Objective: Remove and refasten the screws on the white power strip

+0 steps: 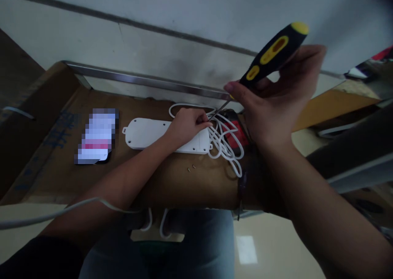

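Note:
My right hand (276,95) grips a black and yellow screwdriver (273,54). Its handle tilts up to the right and its thin shaft slants down to the left. The tip ends by the fingers of my left hand (187,127), which are pinched together over the right part of a white power strip (147,133). Whatever those fingers hold is too small or hidden to make out. The strip lies with its screw-hole side up. A white cord (219,138) is looped in a bundle at its right end. Two small screws (191,168) lie just in front of it.
Everything rests on a brown cardboard surface (184,185) with a raised flap on the left. A lit phone (98,133) lies left of the strip. Under the cord is a red and black object (236,136). A pale panel with a metal strip (147,80) stands behind.

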Demonstrator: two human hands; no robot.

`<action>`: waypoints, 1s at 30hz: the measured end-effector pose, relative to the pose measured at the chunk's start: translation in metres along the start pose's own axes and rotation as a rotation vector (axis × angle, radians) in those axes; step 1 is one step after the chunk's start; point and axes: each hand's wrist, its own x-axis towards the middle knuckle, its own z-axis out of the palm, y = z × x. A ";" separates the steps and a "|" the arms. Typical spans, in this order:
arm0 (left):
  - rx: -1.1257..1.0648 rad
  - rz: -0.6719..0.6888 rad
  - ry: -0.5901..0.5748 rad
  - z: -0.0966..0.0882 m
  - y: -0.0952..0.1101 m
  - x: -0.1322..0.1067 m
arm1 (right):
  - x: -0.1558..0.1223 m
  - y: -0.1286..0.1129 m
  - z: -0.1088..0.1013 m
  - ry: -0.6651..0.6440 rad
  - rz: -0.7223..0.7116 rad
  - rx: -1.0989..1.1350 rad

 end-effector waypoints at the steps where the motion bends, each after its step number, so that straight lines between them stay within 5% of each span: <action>1: -0.009 0.008 0.007 0.001 -0.001 0.000 | -0.001 0.000 0.000 -0.042 0.043 -0.003; 6: -0.177 0.170 -0.022 0.002 -0.007 0.002 | -0.003 -0.004 -0.002 -0.128 0.309 0.018; 10: -0.244 0.156 -0.049 0.002 -0.009 0.005 | -0.004 -0.003 -0.005 -0.190 0.281 0.035; 16: -0.272 0.113 0.023 0.004 -0.006 0.005 | -0.001 -0.007 -0.005 -0.102 0.344 -0.095; 19: -0.265 0.063 0.074 0.005 -0.004 0.005 | 0.000 -0.009 -0.001 -0.069 0.367 0.044; 23: -0.259 0.027 0.121 0.005 -0.002 0.005 | -0.003 -0.014 0.004 -0.201 0.431 0.198; 30: -0.195 0.057 0.108 0.002 0.001 0.004 | -0.004 -0.007 0.003 -0.178 0.300 0.023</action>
